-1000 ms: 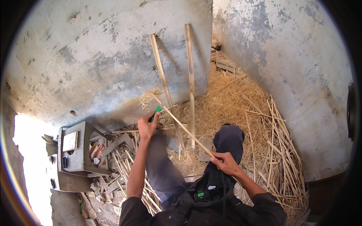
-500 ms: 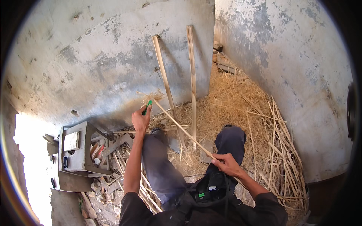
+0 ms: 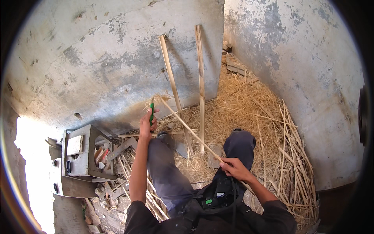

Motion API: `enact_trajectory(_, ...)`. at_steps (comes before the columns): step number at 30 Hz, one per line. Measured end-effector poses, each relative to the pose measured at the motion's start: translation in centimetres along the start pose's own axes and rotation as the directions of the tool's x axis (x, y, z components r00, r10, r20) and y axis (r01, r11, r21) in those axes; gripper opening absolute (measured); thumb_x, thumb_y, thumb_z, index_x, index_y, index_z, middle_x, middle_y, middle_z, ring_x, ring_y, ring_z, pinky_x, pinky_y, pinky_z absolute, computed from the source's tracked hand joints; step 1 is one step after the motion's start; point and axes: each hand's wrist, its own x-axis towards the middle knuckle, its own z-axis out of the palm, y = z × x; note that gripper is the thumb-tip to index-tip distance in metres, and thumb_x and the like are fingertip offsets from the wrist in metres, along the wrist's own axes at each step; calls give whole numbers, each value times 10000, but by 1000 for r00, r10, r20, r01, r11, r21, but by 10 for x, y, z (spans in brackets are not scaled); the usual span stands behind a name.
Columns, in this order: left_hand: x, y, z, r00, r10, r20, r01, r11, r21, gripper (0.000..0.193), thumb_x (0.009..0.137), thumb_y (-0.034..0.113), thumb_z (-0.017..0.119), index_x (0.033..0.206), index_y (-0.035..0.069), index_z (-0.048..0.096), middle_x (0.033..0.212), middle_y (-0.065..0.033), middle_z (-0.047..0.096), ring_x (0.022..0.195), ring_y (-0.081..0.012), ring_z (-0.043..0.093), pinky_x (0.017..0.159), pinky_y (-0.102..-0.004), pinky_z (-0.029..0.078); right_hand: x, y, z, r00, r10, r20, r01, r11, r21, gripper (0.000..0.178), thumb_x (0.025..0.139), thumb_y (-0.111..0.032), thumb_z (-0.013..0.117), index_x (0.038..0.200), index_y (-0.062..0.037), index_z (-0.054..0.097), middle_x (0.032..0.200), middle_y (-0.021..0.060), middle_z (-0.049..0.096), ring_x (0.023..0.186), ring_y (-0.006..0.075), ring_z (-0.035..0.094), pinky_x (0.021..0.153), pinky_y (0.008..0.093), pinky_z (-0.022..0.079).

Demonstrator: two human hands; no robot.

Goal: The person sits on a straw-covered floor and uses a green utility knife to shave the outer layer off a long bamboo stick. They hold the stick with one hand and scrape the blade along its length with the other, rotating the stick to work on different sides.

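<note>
My left hand (image 3: 147, 124) is closed around a green-handled tool (image 3: 152, 113), held upright; its working end is too small to make out. In my right hand (image 3: 235, 168), a long thin bamboo strip (image 3: 191, 132) is gripped between thumb and fingers. The strip slants up to the left across my legs, its far end close by the tool's tip. Its near end passes back under my right forearm. A tuft of fine shavings (image 3: 163, 96) hangs around the strip's far end.
Two split bamboo lengths, a left one (image 3: 170, 74) and a right one (image 3: 200, 74), lean on the wall. Shavings (image 3: 243, 97) cover the floor. Bamboo strips (image 3: 292, 167) are piled at the right. A grey wooden box (image 3: 80, 152) stands at the left beside rubble.
My left hand has turned and lowered slightly, so the green handle now points upward and shows more fully. My right hand and the strip have barely shifted.
</note>
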Motion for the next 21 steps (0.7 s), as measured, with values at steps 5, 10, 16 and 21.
enact_trajectory(5,-17,-10,21,950,307,56,-290,801,524,378,1104,344,705,1185,-9,814,714,61,580,605,-31,454,540,-282,339,6,-4,2,995,-55,-79,54,998,-16,448,1123,-239,660,1493,14,655,777,-47,562,628,38,498,562,248,426)
enact_trajectory(10,-41,-8,51,829,453,329,-540,492,683,258,1012,228,806,1131,0,820,830,-100,773,709,-195,684,692,-362,555,30,-8,3,975,-157,-160,145,986,-86,459,1118,-248,673,1482,31,657,784,-44,561,622,36,497,549,255,425)
enact_trajectory(16,-42,-10,65,783,429,450,-618,464,635,250,943,221,864,1098,27,839,946,-169,810,774,-291,759,725,-387,592,64,-15,5,970,-189,-150,185,982,-42,447,1114,-256,682,1463,23,678,790,-29,580,631,33,500,551,261,430)
enact_trajectory(21,-45,-14,71,746,405,530,-666,426,612,256,924,218,873,1107,40,848,1020,-186,825,860,-321,799,771,-402,623,80,-12,12,956,-219,-195,205,974,-92,440,1104,-246,687,1454,19,686,807,-8,610,639,45,517,563,272,452)
